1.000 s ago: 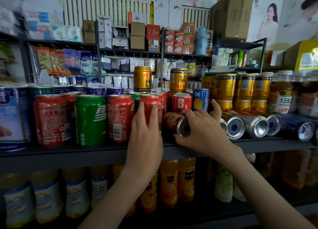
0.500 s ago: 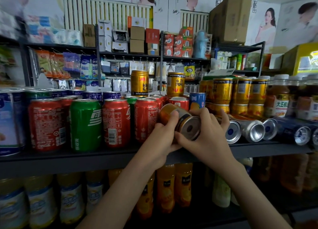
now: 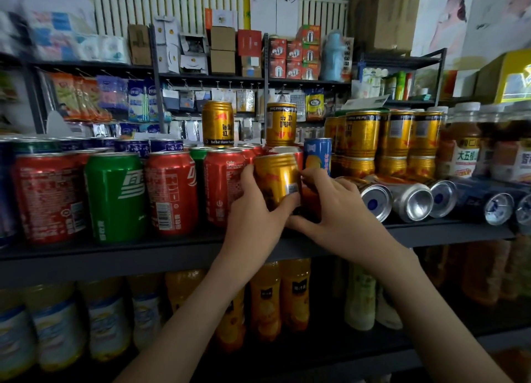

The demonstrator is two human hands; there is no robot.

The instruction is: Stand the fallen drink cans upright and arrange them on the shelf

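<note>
the gold can (image 3: 277, 178) stands up straight at the front of the shelf (image 3: 143, 253), in the middle. both hands are on it. the left hand (image 3: 255, 218) wraps round its left side, with fingers curled behind it and the thumb across the front, low down. the right hand (image 3: 339, 210) grips its right side, with bent fingers at the edge and the thumb stuck out under the can. the hands hide the can's bottom, so it is not clear if it sits on the shelf or is just above it.

just left of the can stand the red cans (image 3: 172, 193) and a green can (image 3: 116, 195), all upright in a row. a tall blue can (image 3: 317, 155) stands right behind the gold can. to the right, the fallen cans (image 3: 373, 201) lie on their sides in a row, with their round silver ends facing out; the first one is just beside the right hand. behind them are more gold cans (image 3: 362, 132) stacked two high. bottles (image 3: 265, 299) stand on the lower shelf.
</note>
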